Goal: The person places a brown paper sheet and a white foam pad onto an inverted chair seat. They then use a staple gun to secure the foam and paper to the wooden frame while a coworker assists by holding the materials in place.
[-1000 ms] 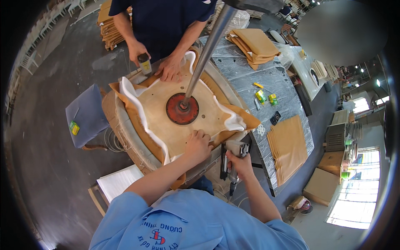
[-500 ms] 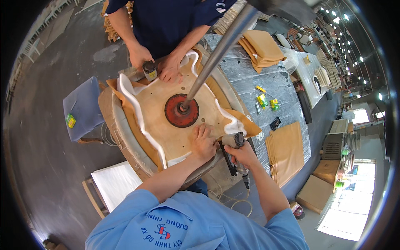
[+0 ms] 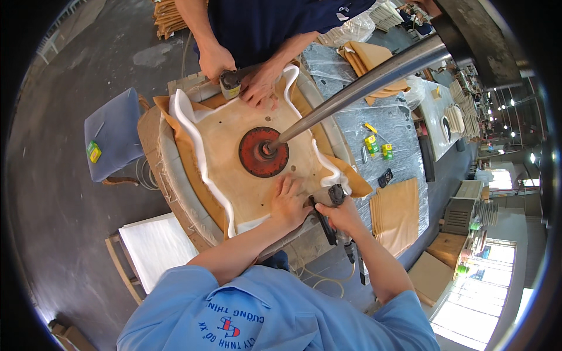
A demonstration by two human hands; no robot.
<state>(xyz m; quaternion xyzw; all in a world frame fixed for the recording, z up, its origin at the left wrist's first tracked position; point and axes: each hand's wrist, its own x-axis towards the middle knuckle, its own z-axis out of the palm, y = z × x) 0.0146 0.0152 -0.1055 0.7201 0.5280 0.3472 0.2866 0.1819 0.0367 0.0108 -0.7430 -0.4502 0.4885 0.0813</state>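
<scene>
A pale wooden seat panel [image 3: 228, 143] lies in front of me, with white padding [image 3: 196, 149] and tan leather-like covering [image 3: 182, 158] rising round its edges. My left hand [image 3: 288, 202] rests on the panel's near edge, fingers stretched over the wood. In my right hand [image 3: 342, 216] is an air staple gun [image 3: 336, 195], its nose by the panel's near right corner. A red round plate [image 3: 250, 155] on a metal rod [image 3: 363, 88] sits on the panel's middle. Across from me, a co-worker's hand grips another staple gun [image 3: 230, 85] at the far edge; their other hand [image 3: 260, 90] presses there.
The rod slants to the upper right above the work. On the right, a plastic-covered table [image 3: 398, 126] carries stacked tan sheets [image 3: 395, 213], small yellow-green boxes [image 3: 371, 144] and a black device [image 3: 385, 177]. At left stand a blue padded seat [image 3: 114, 131] and a white panel [image 3: 158, 248].
The view has shifted a little. The co-worker's staple gun and hands have moved right along the far edge. My two hands keep nearly the same places on and beside the panel.
</scene>
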